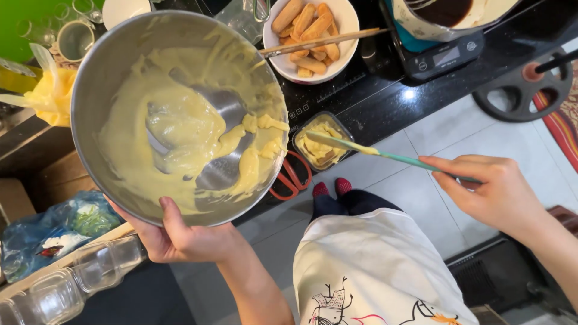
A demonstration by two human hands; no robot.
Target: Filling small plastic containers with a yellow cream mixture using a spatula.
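My left hand point(180, 238) grips the near rim of a large steel mixing bowl point(90, 90), tilted toward me and smeared inside with pale yellow cream. My right hand point(497, 192) holds the teal handle of a spatula point(361, 149) whose cream-coated blade reaches left over a small clear container point(301, 135) partly filled with the same cream. The container sits on the black countertop just right of the bowl.
A white bowl of ladyfinger biscuits point(310, 36) with a wooden stick across it stands behind. A kitchen scale point(442, 57) carries a dark-filled bowl. Orange-handled scissors point(289, 177) lie by the counter edge. A yellow piping bag point(51, 96) and glass jars point(66, 283) are at left.
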